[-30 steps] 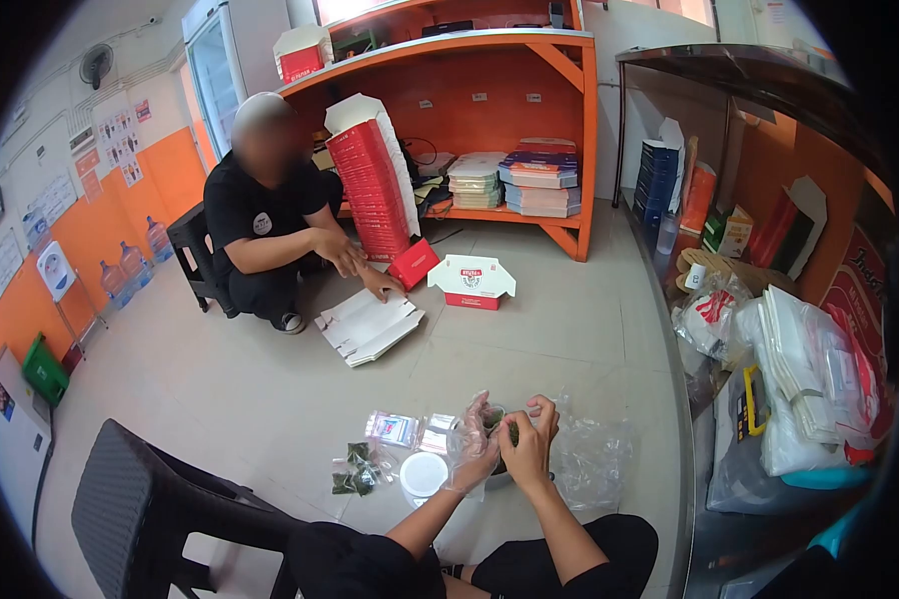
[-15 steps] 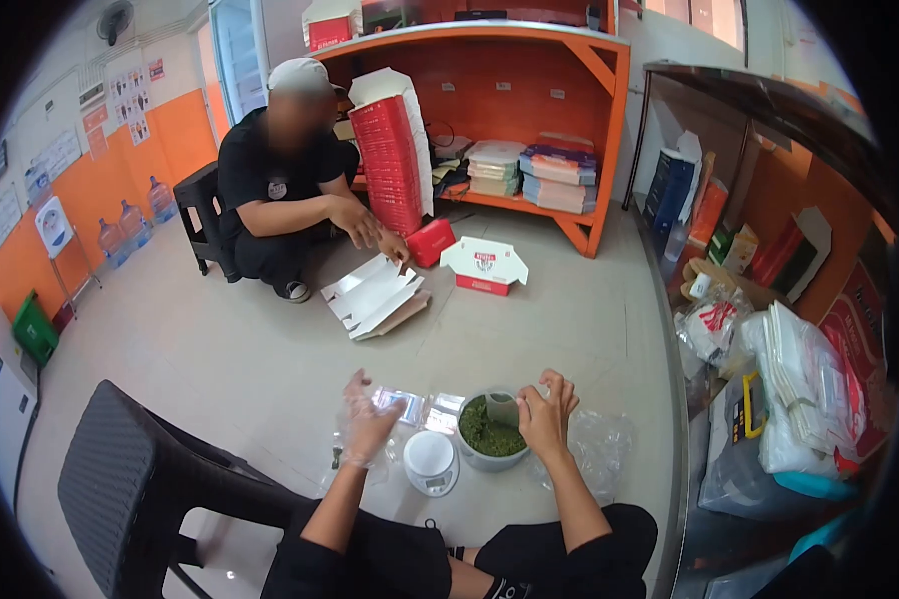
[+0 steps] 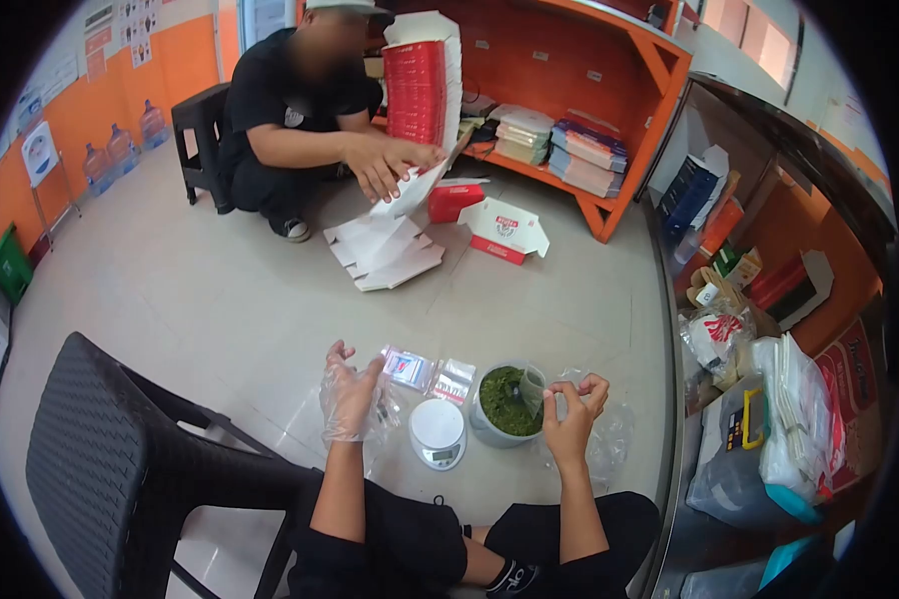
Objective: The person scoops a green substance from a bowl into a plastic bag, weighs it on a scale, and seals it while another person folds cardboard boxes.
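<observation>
My left hand (image 3: 348, 394) wears a loose clear plastic glove and is held open, fingers apart, left of the white digital scale (image 3: 437, 427). Nothing sits on the scale's round plate. My bare right hand (image 3: 572, 414) is raised at the right rim of a round tub (image 3: 504, 442). Its thumb and fingers are curled together; what they hold, if anything, I cannot make out. Chopped green herb (image 3: 504, 404) fills the tub's lower part, and a clear cup (image 3: 532, 387) stands tilted in it. Behind the scale lie small packs of clear bags (image 3: 408, 369).
Clear plastic (image 3: 611, 439) lies right of the tub. A black stool (image 3: 90, 449) stands at my left, a metal shelf (image 3: 674, 399) at my right. Ahead, a crouching person (image 3: 305, 110) handles white cardboard sheets (image 3: 385, 250) beside a red-and-white box (image 3: 504, 230).
My view has tipped downward. My left hand has turned more upright, and both hands remain apart. The other person has lifted and bent one cardboard sheet from the floor.
</observation>
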`<state>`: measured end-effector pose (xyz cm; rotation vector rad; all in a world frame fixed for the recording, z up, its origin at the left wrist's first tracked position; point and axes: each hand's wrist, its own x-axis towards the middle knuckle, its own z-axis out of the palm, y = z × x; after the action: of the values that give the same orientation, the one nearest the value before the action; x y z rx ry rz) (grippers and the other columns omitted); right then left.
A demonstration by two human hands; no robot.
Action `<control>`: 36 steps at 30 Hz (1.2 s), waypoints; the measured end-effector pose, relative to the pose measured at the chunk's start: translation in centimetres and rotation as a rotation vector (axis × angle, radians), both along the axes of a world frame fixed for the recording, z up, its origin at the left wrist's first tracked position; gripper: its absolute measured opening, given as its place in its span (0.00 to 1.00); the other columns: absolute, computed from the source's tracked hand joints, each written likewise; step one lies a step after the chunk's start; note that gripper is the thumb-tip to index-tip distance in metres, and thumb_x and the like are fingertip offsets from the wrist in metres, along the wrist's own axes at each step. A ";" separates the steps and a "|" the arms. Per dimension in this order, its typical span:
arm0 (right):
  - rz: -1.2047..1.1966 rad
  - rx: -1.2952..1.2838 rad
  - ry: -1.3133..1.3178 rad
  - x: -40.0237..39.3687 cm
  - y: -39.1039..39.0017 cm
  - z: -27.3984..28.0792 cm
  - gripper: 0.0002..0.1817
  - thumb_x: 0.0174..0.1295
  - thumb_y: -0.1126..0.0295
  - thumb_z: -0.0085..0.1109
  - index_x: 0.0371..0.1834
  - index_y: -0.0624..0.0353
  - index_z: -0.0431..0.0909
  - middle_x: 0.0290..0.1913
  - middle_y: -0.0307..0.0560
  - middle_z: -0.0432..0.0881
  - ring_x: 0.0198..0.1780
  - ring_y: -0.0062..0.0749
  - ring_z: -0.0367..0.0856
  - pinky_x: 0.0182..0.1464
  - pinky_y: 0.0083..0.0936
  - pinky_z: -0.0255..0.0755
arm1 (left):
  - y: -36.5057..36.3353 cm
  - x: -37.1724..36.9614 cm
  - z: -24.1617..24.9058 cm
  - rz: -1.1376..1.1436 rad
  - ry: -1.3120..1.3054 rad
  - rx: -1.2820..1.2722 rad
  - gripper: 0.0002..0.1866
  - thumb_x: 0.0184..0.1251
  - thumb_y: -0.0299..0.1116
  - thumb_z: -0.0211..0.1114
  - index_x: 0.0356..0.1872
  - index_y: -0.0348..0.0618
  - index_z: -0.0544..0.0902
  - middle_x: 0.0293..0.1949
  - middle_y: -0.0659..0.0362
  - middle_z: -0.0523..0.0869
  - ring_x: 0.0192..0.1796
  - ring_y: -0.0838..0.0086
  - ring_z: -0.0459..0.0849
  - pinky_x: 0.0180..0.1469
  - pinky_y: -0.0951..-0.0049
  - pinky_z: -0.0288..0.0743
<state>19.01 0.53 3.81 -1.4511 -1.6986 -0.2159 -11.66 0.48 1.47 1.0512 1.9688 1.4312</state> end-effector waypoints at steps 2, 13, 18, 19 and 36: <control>0.064 -0.147 0.174 -1.6 -1.1 1.2 0.03 0.53 0.73 0.65 0.30 0.56 0.80 0.36 0.43 0.65 0.37 0.32 0.65 0.40 0.31 0.61 | -0.1 -0.1 0.4 0.008 -0.059 0.029 0.43 0.55 0.46 0.71 0.67 0.33 0.60 0.56 0.49 0.74 0.53 0.59 0.76 0.55 0.64 0.72; 0.212 -0.681 0.912 -10.7 -1.6 -10.5 0.04 0.57 0.75 0.66 0.29 0.63 0.82 0.18 0.25 0.61 0.21 0.11 0.56 0.24 0.16 0.51 | -0.1 -0.7 -0.5 -0.018 -0.188 0.060 0.41 0.59 0.46 0.69 0.67 0.36 0.59 0.58 0.49 0.72 0.56 0.56 0.75 0.56 0.61 0.72; -0.053 -0.619 1.118 -10.1 -3.2 -17.9 0.07 0.59 0.73 0.65 0.37 0.64 0.81 0.16 0.27 0.66 0.19 0.12 0.59 0.24 0.17 0.53 | 0.1 -0.6 -0.7 -0.036 -0.247 0.064 0.43 0.57 0.47 0.70 0.67 0.36 0.60 0.56 0.54 0.69 0.51 0.68 0.70 0.52 0.66 0.70; -0.060 -0.625 1.117 -9.6 -3.9 -18.0 0.07 0.59 0.73 0.65 0.37 0.64 0.81 0.16 0.27 0.66 0.19 0.12 0.59 0.24 0.17 0.53 | 0.1 -0.6 -0.9 -0.037 -0.249 0.056 0.43 0.57 0.47 0.70 0.67 0.36 0.60 0.56 0.54 0.69 0.51 0.68 0.70 0.52 0.66 0.70; -0.190 -1.004 1.121 -5.0 -6.3 -21.4 0.09 0.68 0.66 0.50 0.39 0.59 0.76 0.22 0.34 0.70 0.17 0.19 0.65 0.17 0.20 0.59 | 0.3 -0.1 -1.4 -0.022 -0.203 0.069 0.41 0.59 0.46 0.70 0.66 0.33 0.60 0.56 0.55 0.71 0.44 0.74 0.73 0.45 0.72 0.73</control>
<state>14.00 -5.75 -17.55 -1.8391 -0.6714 1.2870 -11.79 0.75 0.08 0.9148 1.7703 1.5393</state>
